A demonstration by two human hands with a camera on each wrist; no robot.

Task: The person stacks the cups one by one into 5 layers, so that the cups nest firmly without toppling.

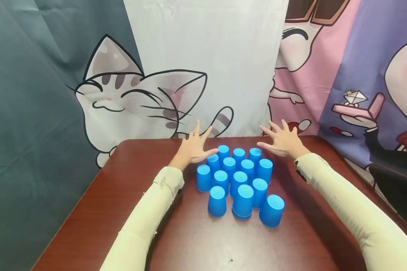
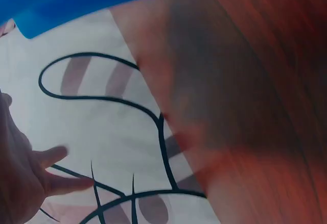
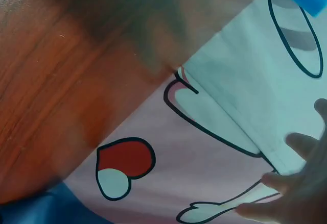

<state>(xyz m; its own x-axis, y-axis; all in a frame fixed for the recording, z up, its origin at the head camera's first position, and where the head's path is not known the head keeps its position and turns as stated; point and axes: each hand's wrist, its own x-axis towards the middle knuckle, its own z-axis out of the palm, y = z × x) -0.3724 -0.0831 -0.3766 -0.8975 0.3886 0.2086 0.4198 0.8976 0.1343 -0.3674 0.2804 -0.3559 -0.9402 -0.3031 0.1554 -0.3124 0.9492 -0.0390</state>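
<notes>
Several blue plastic cups [image 1: 242, 201] stand upside down in a loose cluster of rows on the brown table. My left hand [image 1: 194, 147] is at the cluster's back left, fingers spread, its thumb close to a back cup [image 1: 223, 151]; whether they touch I cannot tell. On the back right my right hand [image 1: 282, 141] also has its fingers spread, beside another cup [image 1: 254, 154], holding nothing. The left wrist view catches part of the left hand [image 2: 23, 168] and a blue cup [image 2: 82, 2]. In the right wrist view the right hand [image 3: 301, 173] shows at the edge.
The brown table [image 1: 122, 210] has its back edge just beyond both hands. Behind it hangs a printed cloth [image 1: 203, 37] with a cartoon cat and other figures. A dark object [image 1: 393, 184] stands past the table's right side.
</notes>
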